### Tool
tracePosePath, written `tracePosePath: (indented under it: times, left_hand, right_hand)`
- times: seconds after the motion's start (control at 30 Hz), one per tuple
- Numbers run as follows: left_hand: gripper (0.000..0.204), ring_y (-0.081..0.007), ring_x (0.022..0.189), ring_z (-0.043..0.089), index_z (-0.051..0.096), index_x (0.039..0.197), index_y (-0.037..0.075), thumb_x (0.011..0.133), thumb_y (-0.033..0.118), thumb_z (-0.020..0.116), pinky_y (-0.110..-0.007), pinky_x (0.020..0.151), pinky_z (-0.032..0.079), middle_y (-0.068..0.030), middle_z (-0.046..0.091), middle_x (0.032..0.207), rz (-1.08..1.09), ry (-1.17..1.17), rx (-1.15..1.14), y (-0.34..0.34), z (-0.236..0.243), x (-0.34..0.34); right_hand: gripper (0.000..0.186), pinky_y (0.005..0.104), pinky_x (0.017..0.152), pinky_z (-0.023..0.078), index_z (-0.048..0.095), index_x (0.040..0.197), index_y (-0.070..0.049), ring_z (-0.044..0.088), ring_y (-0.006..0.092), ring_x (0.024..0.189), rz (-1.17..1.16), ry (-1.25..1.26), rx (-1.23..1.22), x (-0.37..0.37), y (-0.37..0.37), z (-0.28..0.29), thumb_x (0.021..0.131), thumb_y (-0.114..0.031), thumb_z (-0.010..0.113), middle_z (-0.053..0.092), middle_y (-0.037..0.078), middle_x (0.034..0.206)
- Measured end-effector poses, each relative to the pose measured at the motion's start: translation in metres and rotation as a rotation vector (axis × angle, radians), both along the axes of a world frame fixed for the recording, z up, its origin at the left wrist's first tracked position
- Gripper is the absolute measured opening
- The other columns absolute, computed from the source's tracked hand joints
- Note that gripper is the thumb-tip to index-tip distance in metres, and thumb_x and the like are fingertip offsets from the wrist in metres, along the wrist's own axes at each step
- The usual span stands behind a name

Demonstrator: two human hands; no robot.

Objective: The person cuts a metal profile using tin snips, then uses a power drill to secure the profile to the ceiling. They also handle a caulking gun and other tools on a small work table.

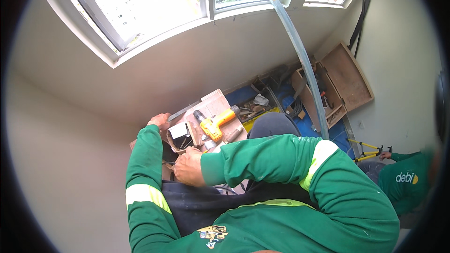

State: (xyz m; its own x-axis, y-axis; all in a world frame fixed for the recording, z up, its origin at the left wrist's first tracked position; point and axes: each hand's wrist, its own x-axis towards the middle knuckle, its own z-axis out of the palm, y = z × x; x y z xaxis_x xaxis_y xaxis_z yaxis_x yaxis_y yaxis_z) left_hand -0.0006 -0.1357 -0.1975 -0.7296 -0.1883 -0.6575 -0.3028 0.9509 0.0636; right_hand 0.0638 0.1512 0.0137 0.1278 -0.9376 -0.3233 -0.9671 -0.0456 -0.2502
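Observation:
My left hand [159, 121] is curled at the end of a thin grey metal strip [183, 111] along the back of a cardboard-covered surface [212, 100]. My right hand [187, 167] is closed below a small open box [182, 137] of dark pieces with a white card on top; a dark cable shows beside the fingers, but what they hold is unclear. A yellow-and-black cordless drill [214, 126] lies on the cardboard right of the box.
A long grey channel [300, 56] leans from the windowsill. Beyond the cardboard are a tool tray [258, 105], an open wooden box [340, 82] and blue sheeting [304, 124]. At right, a co-worker [398, 178] in green holds a yellow folding frame [368, 154].

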Motion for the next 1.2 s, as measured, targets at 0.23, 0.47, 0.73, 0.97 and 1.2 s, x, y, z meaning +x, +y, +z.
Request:
tracePosePath:
  times: [0.23, 0.47, 0.73, 0.97, 1.2]
  left_hand:
    - [0.064, -0.0371, 0.135, 0.061, 0.053, 0.153, 0.013, 0.089, 0.015, 0.060, -0.049, 0.112, 0.051, -0.0186, 0.063, 0.146, -0.025, 0.007, 0.053, 0.001, -0.015, -0.008]
    - [0.064, -0.0392, 0.135, 0.060, 0.052, 0.152, 0.012, 0.089, 0.016, 0.060, -0.049, 0.112, 0.051, -0.0204, 0.063, 0.145, -0.005, -0.004, 0.031, 0.007, -0.013, -0.009]
    - [0.060, -0.0398, 0.135, 0.060, 0.054, 0.150, 0.011, 0.090, 0.016, 0.059, -0.050, 0.112, 0.051, -0.0213, 0.063, 0.145, -0.017, -0.005, 0.066, 0.009, -0.010, -0.011]
    - [0.062, -0.0407, 0.135, 0.060, 0.053, 0.152, 0.012, 0.090, 0.015, 0.059, -0.051, 0.113, 0.050, -0.0210, 0.063, 0.146, 0.012, 0.004, 0.046, 0.011, -0.009, -0.008]
    - [0.062, -0.0394, 0.137, 0.059, 0.053, 0.152, 0.012, 0.090, 0.014, 0.058, -0.050, 0.113, 0.050, -0.0210, 0.061, 0.148, 0.016, 0.001, 0.062, 0.011, -0.011, -0.008]
  right_hand:
    - [0.024, 0.0590, 0.065, 0.055, 0.079, 0.112, -0.006, 0.076, 0.0325, 0.098, 0.014, -0.011, 0.080, -0.002, -0.002, 0.014, 0.096, -0.019, 0.066, 0.079, 0.010, 0.108]
    - [0.022, 0.0567, 0.063, 0.054, 0.078, 0.097, -0.003, 0.074, 0.0314, 0.082, 0.031, -0.034, -0.006, -0.006, 0.003, 0.017, 0.092, -0.020, 0.065, 0.077, 0.012, 0.091]
    - [0.021, 0.0578, 0.063, 0.053, 0.078, 0.104, -0.005, 0.074, 0.0318, 0.088, 0.013, -0.028, -0.008, -0.004, 0.003, 0.009, 0.094, -0.019, 0.065, 0.076, 0.011, 0.097]
    - [0.021, 0.0580, 0.063, 0.052, 0.080, 0.103, -0.007, 0.074, 0.0321, 0.088, 0.019, -0.007, -0.005, -0.002, -0.001, -0.002, 0.095, -0.019, 0.066, 0.077, 0.010, 0.096]
    - [0.021, 0.0588, 0.063, 0.053, 0.080, 0.105, -0.008, 0.075, 0.0335, 0.092, 0.011, -0.008, 0.041, -0.004, -0.003, 0.005, 0.096, -0.019, 0.065, 0.079, 0.010, 0.101]
